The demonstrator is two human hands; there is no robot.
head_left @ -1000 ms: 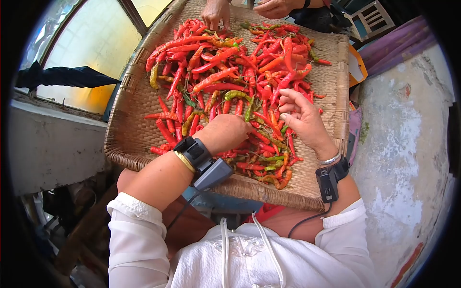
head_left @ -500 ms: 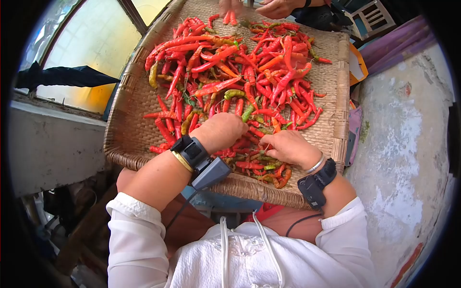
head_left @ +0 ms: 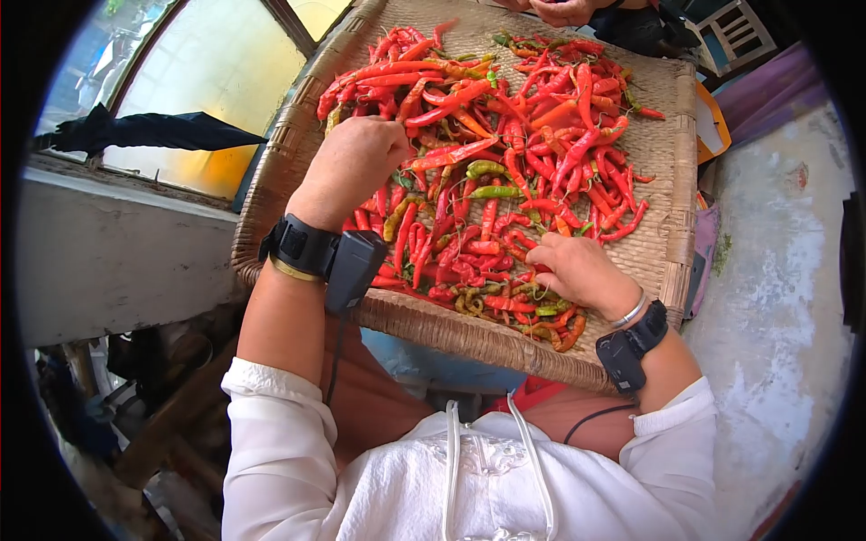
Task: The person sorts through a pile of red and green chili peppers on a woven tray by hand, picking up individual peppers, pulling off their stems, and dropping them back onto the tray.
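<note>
While both hands work over the woven tray (head_left: pixel 672 261), the red peppers (head_left: pixel 451 153) lie inside its rim in a loose, overlapping heap, with green and brownish peppers (head_left: pixel 546 332) mixed in. The left hand (head_left: pixel 356 153) is positioned at the left side of the heap, fingers curled inward and knuckles up; whether it grips a pepper cannot be determined. The right hand (head_left: pixel 582 266) is positioned palm down at the lower right of the heap, with a narrow gap between thumb and fingers; its fingertips are at the peppers, and a grip cannot be confirmed.

Each wrist carries 1 black strapped device: the left device (head_left: pixel 311 248) sits beside a yellow band (head_left: pixel 296 271), the right device (head_left: pixel 631 347) beside a silver bangle (head_left: pixel 630 311). Beyond the far rim, another person's hand (head_left: pixel 564 9) is partly visible. A dark folded umbrella (head_left: pixel 180 131) lies across the window (head_left: pixel 203 90) at left.
</note>
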